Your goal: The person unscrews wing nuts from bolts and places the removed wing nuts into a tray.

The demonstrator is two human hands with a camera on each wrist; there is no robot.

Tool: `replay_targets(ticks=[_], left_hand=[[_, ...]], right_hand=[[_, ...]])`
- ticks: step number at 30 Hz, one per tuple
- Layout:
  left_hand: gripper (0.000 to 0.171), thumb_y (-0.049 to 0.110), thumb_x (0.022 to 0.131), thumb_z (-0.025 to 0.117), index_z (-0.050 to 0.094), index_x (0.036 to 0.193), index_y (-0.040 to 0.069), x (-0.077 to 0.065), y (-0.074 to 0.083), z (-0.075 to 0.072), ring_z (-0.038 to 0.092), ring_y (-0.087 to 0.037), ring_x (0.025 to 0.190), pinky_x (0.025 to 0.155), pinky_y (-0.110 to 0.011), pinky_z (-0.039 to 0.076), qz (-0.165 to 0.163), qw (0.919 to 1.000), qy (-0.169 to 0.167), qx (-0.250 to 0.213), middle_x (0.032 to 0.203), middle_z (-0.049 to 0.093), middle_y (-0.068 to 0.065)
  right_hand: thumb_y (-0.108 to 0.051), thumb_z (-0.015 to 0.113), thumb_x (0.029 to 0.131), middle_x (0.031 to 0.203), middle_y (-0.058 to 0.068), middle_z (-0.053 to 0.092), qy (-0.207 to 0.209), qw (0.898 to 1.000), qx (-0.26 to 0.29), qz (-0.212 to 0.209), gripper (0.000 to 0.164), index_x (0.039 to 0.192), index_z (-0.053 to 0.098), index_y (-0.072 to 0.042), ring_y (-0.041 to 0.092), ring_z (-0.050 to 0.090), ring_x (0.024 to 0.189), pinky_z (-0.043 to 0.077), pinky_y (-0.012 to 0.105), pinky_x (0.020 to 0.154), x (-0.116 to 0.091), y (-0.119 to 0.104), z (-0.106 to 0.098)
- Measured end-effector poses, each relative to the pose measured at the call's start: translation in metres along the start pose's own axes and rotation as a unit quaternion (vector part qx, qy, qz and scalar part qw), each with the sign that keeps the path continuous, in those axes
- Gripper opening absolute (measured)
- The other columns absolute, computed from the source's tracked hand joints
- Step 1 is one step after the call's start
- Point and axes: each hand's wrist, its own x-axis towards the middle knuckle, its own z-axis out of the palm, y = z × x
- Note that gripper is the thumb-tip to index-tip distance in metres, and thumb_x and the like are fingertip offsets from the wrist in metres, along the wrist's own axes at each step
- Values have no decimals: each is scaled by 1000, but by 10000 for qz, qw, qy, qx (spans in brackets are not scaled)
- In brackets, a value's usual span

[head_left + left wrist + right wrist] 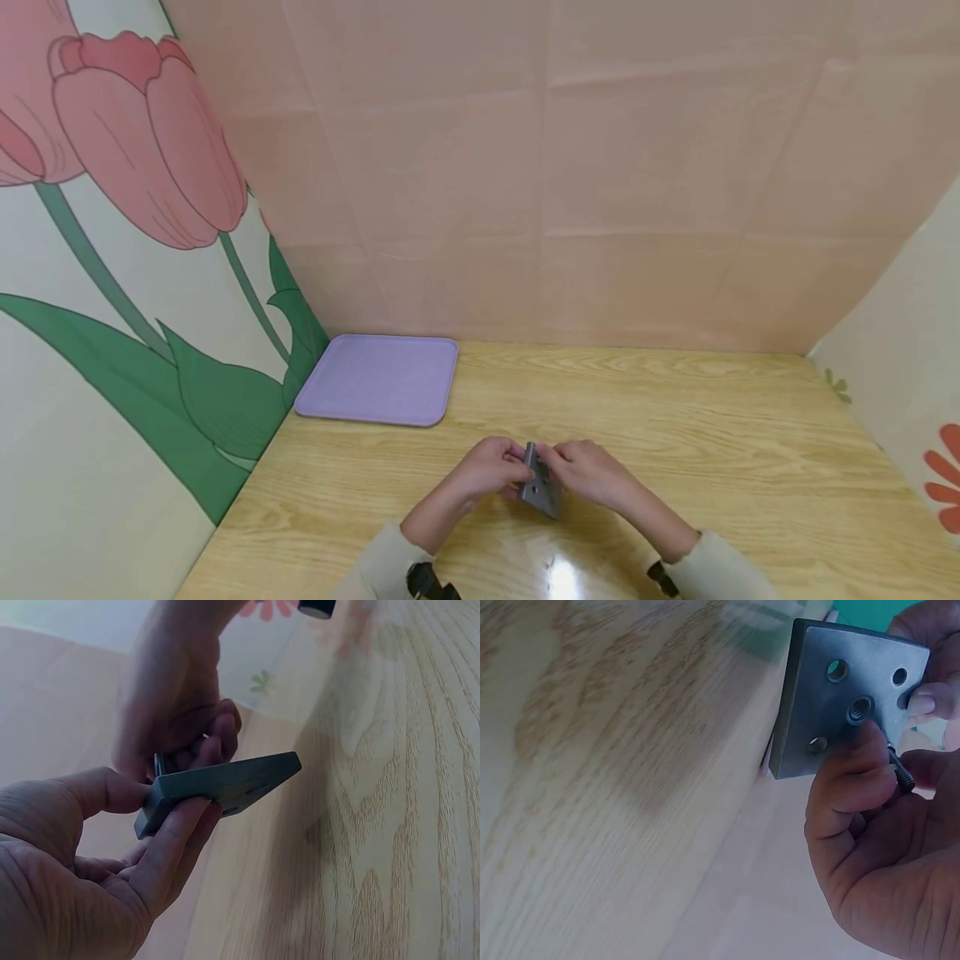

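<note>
A square grey metal plate (870, 656) is held tilted above the wooden table, between the two hands. Several holes pierce it, and the larger middle one is threaded. My left hand (491, 467) pinches one edge of the plate, thumb on one side and fingers on the other, as the left wrist view shows. At a corner of the plate my right hand (592, 473) holds a small dark screw (902, 771) in curled fingers. The screw's threaded shaft sticks out beside the plate's edge; its other end is hidden by the fingers.
A purple tray (378, 379) lies at the table's back left, against the wall with painted tulips. The wooden table (675, 417) meets a pink sheet at the back and a pale wall on the right. Dark straps circle both sleeves.
</note>
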Motion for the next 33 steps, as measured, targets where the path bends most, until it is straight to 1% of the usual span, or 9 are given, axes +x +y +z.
replay_targets(ticks=[5, 9, 12, 18, 22, 25, 27, 30, 33], left_hand=[[19, -1, 86, 68, 65, 104, -6, -1, 0, 0, 71, -22, 81, 65, -35, 62, -22, 10000, 34, 5, 89, 72, -11], [21, -1, 86, 68, 65, 105, -7, -2, 1, -1, 70, -20, 80, 64, -34, 62, -10, 10000, 75, 9, 89, 72, -10], [21, 0, 86, 68, 65, 106, -7, -2, 1, -2, 69, -19, 79, 63, -33, 61, 15, 10000, 82, 25, 89, 71, -9], [21, 0, 86, 69, 65, 106, -7, -1, 0, -3, 69, -19, 80, 63, -32, 61, 19, 10000, 56, 48, 89, 71, -9], [20, 1, 87, 69, 65, 106, -6, -1, 0, -3, 70, -19, 81, 63, -33, 61, 11, 9999, 69, 84, 89, 72, -9], [20, 0, 87, 69, 66, 105, -6, -2, 1, -3, 71, -21, 81, 64, -35, 62, 26, 9999, 87, 83, 89, 72, -10], [20, 0, 86, 69, 66, 105, -6, -2, 1, -3, 71, -21, 81, 65, -35, 62, 35, 9999, 100, 75, 88, 72, -10], [20, -1, 86, 69, 66, 105, -7, -2, 1, -3, 71, -21, 81, 65, -36, 63, 53, 9999, 103, 45, 88, 72, -10], [20, -1, 86, 69, 66, 105, -7, -2, 0, -4, 71, -21, 82, 65, -36, 63, 61, 9999, 104, 30, 88, 71, -10]], right_hand=[[-42, 53, 104, 64, -6, 50, 114, 9991, -297, -288, 38, 78, 62, -15, 9, 42, 55, 32, 22, 48, -1, 0, -2], [-35, 65, 97, 73, -9, 56, 421, 9894, -994, -973, 21, 89, 66, -15, 5, 49, 62, 41, 21, 51, -2, 1, -3], [-32, 72, 93, 79, -11, 56, 796, 9631, -1910, -1722, 17, 95, 67, -16, 3, 50, 66, 43, 19, 52, -2, 4, -3], [-28, 84, 81, 81, -6, 56, 1587, 8809, -3241, -3062, 28, 95, 64, -14, 4, 48, 65, 41, 17, 48, 0, 11, -3], [-27, 85, 80, 81, -6, 54, 1705, 8589, -3481, -3348, 30, 95, 62, -15, 6, 47, 65, 40, 18, 47, 1, 13, -3], [-26, 83, 83, 82, -5, 55, 1660, 8594, -3474, -3364, 28, 97, 62, -15, 6, 48, 65, 40, 18, 48, 0, 12, -4], [-26, 82, 84, 83, -5, 56, 1579, 8682, -3373, -3279, 26, 99, 64, -15, 6, 48, 65, 40, 17, 48, 0, 11, -3], [-27, 79, 87, 86, -6, 60, 1434, 8926, -3044, -3000, 23, 102, 67, -14, 4, 51, 67, 43, 16, 50, -1, 10, -3], [-28, 71, 94, 88, -7, 63, 1295, 9252, -2514, -2531, 17, 104, 69, -14, 2, 56, 71, 48, 17, 54, -2, 7, -2]])
